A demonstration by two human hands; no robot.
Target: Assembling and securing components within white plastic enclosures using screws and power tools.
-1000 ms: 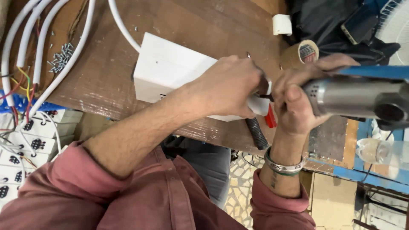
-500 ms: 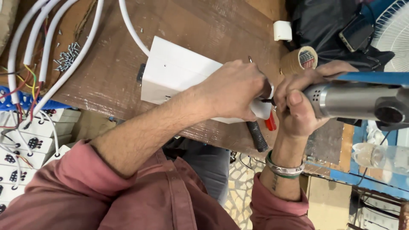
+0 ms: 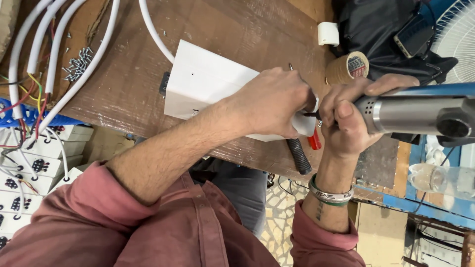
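Both hands closed — left hand (image 3: 277, 101) pinning the white box (image 3: 208, 84) at the table (image 3: 237, 29) edge, right hand (image 3: 346, 118) gripping the driver (image 3: 415, 111); keep it square.

Seen from above, a left hand (image 3: 274, 101) presses on a white box (image 3: 208, 84) lying on a brown wooden surface (image 3: 237, 29); the right hand (image 3: 346, 116) grips a silver power screwdriver (image 3: 415, 113), its bit at the box's edge; loose screws (image 3: 79, 62) and white cables (image 3: 59, 44) lie nearby.

Left hand (image 3: 274, 101): forearm bare, sleeve pushed to elbow, reaches diagonally up-right, palm down, fingers curled, pressing. Right hand (image 3: 349, 121): wrist vertical, bangles on it, fist closed in grip, thumb (image 3: 345, 110) on top, knuckles nearly touching left hand.
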